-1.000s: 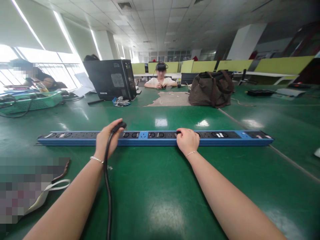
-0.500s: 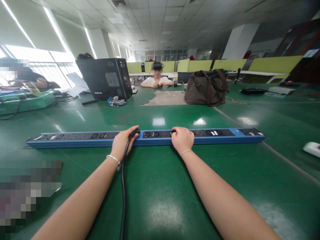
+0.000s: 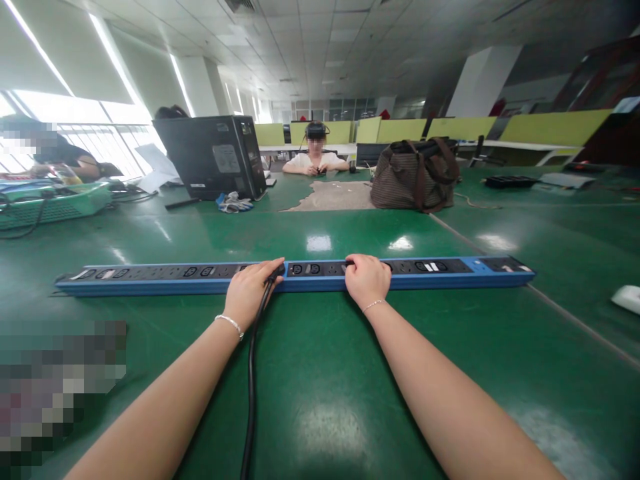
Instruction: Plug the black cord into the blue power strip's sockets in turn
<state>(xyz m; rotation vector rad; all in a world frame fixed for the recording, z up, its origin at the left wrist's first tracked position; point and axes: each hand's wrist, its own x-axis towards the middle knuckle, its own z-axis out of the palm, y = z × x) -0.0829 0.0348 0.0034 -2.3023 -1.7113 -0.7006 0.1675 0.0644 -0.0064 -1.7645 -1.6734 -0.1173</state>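
Observation:
A long blue power strip [image 3: 320, 285] with black sockets along its top lies crosswise on the green table. My left hand [image 3: 246, 288] is closed around the black plug [image 3: 276, 271] of a power cord, right at the strip's top. Whether the plug sits in a socket is hidden by my fingers. From there the black cord [image 3: 252, 380] runs down toward me, past my wrist. Right of the strip's middle, my right hand [image 3: 369, 279] is closed over the strip, its curled fingers gripping the far side out of sight.
Beyond the strip stand a black computer case [image 3: 200, 160], gloves [image 3: 234, 202] and a brown bag [image 3: 413, 177]. A green basket [image 3: 65, 208] is at the left. One person sits across the table, another at far left. A white object [image 3: 627, 297] lies at the right edge.
My left hand has rolled over, its fingers now covering more of the plug, and the cord has shifted slightly right. My right hand keeps its place on the strip.

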